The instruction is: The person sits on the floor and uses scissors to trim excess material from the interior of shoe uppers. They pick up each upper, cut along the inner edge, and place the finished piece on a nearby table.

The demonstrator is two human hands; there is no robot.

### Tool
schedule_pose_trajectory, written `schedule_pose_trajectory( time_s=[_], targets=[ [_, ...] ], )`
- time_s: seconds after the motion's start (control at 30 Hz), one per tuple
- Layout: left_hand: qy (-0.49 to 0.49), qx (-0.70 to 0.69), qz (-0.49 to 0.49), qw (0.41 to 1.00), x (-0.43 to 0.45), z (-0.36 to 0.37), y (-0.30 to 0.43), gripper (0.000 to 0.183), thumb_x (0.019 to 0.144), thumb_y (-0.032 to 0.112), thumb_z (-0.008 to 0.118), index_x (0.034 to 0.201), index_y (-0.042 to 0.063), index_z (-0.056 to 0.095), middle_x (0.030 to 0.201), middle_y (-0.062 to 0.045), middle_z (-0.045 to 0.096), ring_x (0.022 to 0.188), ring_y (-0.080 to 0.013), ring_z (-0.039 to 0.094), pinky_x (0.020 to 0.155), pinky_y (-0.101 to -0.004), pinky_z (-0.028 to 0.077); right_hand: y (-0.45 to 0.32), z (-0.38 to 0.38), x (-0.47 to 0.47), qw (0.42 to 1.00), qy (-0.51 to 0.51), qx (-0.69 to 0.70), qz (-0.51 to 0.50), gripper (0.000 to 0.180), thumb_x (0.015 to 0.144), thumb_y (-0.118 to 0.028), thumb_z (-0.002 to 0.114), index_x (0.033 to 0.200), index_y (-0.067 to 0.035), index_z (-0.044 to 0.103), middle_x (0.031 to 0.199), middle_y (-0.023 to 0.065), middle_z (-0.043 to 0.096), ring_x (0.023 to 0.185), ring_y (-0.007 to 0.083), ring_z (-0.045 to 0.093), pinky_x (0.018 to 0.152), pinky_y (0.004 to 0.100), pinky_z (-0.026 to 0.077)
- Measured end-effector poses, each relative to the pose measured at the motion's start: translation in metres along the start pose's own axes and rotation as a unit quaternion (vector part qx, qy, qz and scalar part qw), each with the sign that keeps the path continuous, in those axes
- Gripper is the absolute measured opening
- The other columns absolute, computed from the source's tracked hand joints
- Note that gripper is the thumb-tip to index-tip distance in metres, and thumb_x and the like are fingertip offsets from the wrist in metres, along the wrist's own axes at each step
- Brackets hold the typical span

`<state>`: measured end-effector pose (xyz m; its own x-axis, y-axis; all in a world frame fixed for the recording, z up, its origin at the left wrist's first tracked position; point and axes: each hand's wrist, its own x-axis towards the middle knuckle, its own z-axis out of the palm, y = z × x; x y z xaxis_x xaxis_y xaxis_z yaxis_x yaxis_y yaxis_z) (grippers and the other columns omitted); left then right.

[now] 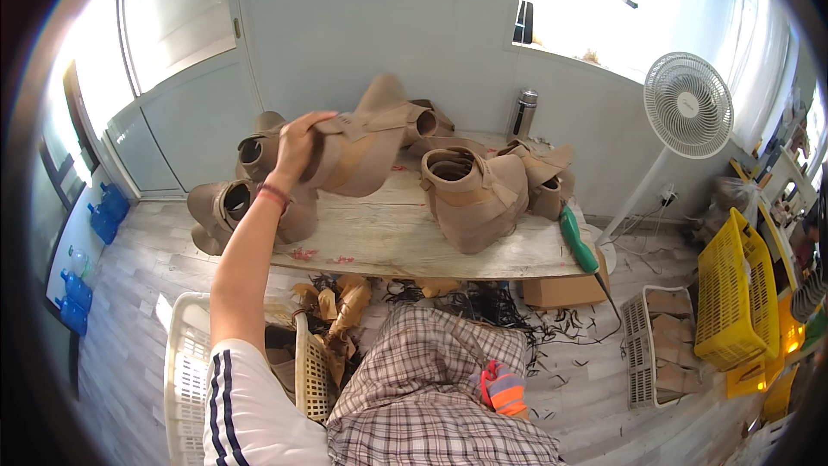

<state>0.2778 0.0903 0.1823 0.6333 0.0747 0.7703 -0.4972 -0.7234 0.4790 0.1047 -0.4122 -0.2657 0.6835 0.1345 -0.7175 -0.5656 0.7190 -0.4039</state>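
My left hand [299,145] is raised over the left part of the wooden table and grips beige shoe uppers [359,158], which look slightly blurred. Beside and beneath that hand are more beige uppers [217,210], their round collars facing up. A nested stack of uppers [475,200] stands right of centre, with another bunch [546,175] next to it. In my lap, on a checked cloth [414,362], rests my right hand [504,391] in a striped orange and purple glove. Its fingers are closed around a small red-handled tool [486,380], mostly hidden.
A green corded hand tool [577,239] lies at the table's right end [388,226]. Behind stands a steel flask [524,113]. A white basket [310,369] is at my left. On the right are a pedestal fan [689,105], a yellow crate [737,298] and a basket of pieces [637,349].
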Motion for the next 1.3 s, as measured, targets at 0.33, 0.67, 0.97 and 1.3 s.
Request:
schedule_pose_trajectory(
  time_s=[0.33,0.67,0.97,1.3],
  targets=[
    [-0.338,-0.034,0.182,0.923,0.081,0.183,0.054,0.035,0.086,-0.006,0.048,0.107,0.007,0.073,0.106,-0.013,0.072,0.095,-0.0257,0.068,0.088,-0.0329,0.053,0.002,-0.001,-0.006,0.943,-0.065,-0.309,-0.106,0.030,0.093,-0.020,0.063,0.113,0.001,0.058,0.100,0.0095,0.063,0.088,0.0184,0.060,0.075,0.0300,0.054],
    [-0.424,0.085,0.228,0.872,0.065,0.252,0.084,0.038,0.083,-0.002,0.049,0.114,0.009,0.069,0.109,-0.018,0.070,0.103,-0.0349,0.065,0.092,-0.0401,0.051,-0.020,0.057,-0.058,0.971,0.013,-0.238,-0.032,0.035,0.089,-0.021,0.068,0.114,0.001,0.057,0.094,0.0103,0.066,0.086,0.0206,0.063,0.077,0.0309,0.053],
    [-0.213,-0.277,-0.071,0.934,0.045,0.152,0.027,0.066,0.089,0.006,0.048,0.152,0.019,0.034,0.138,-0.015,0.055,0.127,-0.0262,0.052,0.106,-0.0343,0.040,-0.014,0.029,-0.038,0.915,0.003,-0.380,-0.139,0.041,0.085,-0.026,0.074,0.113,0.000,0.059,0.090,0.0098,0.067,0.082,0.0206,0.063,0.076,0.0324,0.053],
    [-0.085,0.493,-0.264,0.825,-0.156,-0.052,-0.140,0.047,0.084,0.015,0.058,0.130,0.020,0.060,0.116,-0.011,0.065,0.116,-0.0292,0.056,0.102,-0.0456,0.036,-0.016,0.050,-0.059,0.693,0.064,-0.661,-0.280,0.048,0.080,-0.033,0.080,0.111,-0.001,0.062,0.086,0.0092,0.068,0.079,0.0207,0.063,0.074,0.0340,0.052]
  ],
)
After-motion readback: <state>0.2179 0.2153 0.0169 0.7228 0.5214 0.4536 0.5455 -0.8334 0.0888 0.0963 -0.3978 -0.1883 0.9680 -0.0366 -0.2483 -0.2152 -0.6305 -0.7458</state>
